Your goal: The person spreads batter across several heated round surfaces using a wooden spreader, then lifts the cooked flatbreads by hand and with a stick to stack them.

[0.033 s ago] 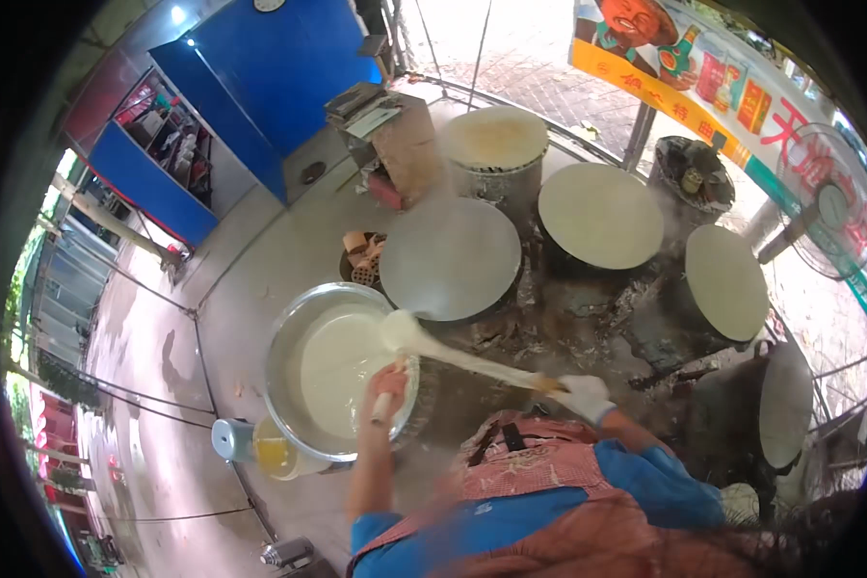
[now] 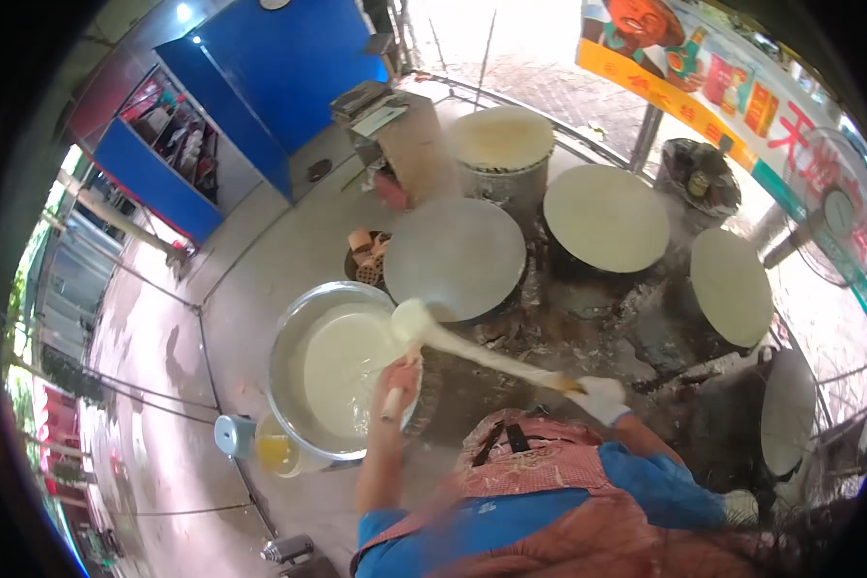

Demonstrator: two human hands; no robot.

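My right hand [image 2: 602,399], in a white glove, grips the wooden end of a long batter-coated stick with a rounded head [image 2: 411,321]. The stick slants left to the right rim of a large metal basin [image 2: 277,337] of pale, creamy batter [image 2: 347,371]. Bare, my left hand [image 2: 398,378] is closed round a short pale handle [image 2: 392,405] at that same rim, just below the stick's head. What this handle belongs to is hidden. Close beyond the head lies a round grey griddle [image 2: 456,258] with a hazy, steamy surface.
More round griddles [image 2: 607,218] stand on drum stoves ahead and right. Perforated coal briquettes [image 2: 368,260] sit beside the nearest one. A blue-lidded pail [image 2: 233,436] and a yellow-filled container [image 2: 276,449] stand left of the basin. A fan [image 2: 838,207] is at far right.
The stick's head and both hands appear slightly farther right. The whole view has shifted a little as well. Both hands keep their grips.
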